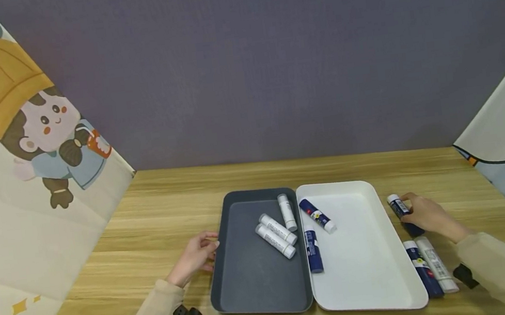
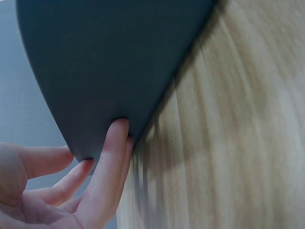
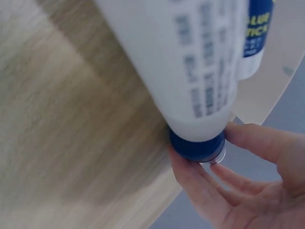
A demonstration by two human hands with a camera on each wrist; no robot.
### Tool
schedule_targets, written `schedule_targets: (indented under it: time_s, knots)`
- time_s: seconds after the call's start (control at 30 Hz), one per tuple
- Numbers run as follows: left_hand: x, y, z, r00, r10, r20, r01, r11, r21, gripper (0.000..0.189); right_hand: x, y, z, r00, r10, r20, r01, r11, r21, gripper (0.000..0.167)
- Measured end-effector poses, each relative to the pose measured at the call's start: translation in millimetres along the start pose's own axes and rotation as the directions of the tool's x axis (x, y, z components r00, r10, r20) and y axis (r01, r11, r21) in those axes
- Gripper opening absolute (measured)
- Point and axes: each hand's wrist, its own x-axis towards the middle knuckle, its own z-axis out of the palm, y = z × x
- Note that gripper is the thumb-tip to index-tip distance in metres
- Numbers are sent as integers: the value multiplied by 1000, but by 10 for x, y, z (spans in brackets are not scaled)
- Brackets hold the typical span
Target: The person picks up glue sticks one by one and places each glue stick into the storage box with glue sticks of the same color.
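Observation:
In the head view my right hand (image 1: 430, 218) holds a dark blue glue stick (image 1: 398, 207) with a white end, on the table to the right of the white tray (image 1: 362, 254). Thumb and fingers pinch its blue end (image 3: 195, 149) in the right wrist view, partly hidden behind a white glue stick (image 3: 176, 62). My left hand (image 1: 198, 254) touches the left side of the grey tray (image 1: 243, 283), its fingertips (image 2: 116, 131) against the outer wall. Several white glue sticks (image 1: 286, 213) lie in the grey tray. Two blue glue sticks (image 1: 313, 252) lie in the white one.
Right of the white tray, a blue glue stick (image 1: 424, 270) and a white glue stick (image 1: 436, 264) lie side by side on the wooden table (image 1: 168, 198). The trays stand edge to edge. A grey-purple panel (image 1: 261, 73) rises behind the table.

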Motion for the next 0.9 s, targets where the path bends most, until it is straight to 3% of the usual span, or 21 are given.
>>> schedule_targets:
  time_s: [0.13, 0.37, 0.9]
  knots:
    - [-13, 1, -10, 999, 45, 23, -45, 999, -10, 32, -2, -5, -28, 1000, 5, -7, -5, 1000, 3, 52]
    - [14, -2, 4, 1000, -19, 1, 19, 1000, 12, 32, -20, -27, -58, 1000, -8, -12, 8, 1000, 11, 53]
    - [13, 4, 6, 999, -27, -18, 28, 999, 20, 32, 10, -167, -172, 999, -35, -21, 36, 999, 31, 56]
